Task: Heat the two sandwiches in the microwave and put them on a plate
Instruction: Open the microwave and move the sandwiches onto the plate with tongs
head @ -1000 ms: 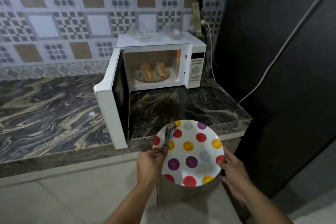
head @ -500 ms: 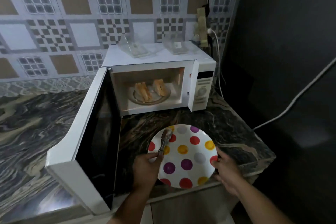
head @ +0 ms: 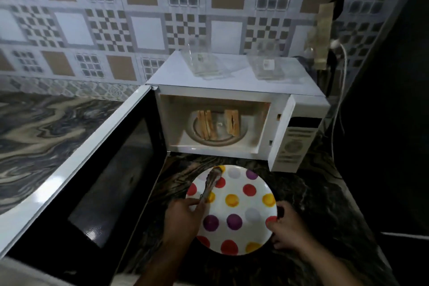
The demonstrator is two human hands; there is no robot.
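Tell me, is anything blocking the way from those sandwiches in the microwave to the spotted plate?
Nothing visible does. The microwave door is swung wide open to the left, and the two sandwiches sit on the turntable straight behind the plate, with bare counter between. Tongs in the left hand lie over the plate.

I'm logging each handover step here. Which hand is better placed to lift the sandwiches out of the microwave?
Left. The left hand already holds the tongs, aimed toward the sandwiches in the open microwave; the right hand grips the plate rim.
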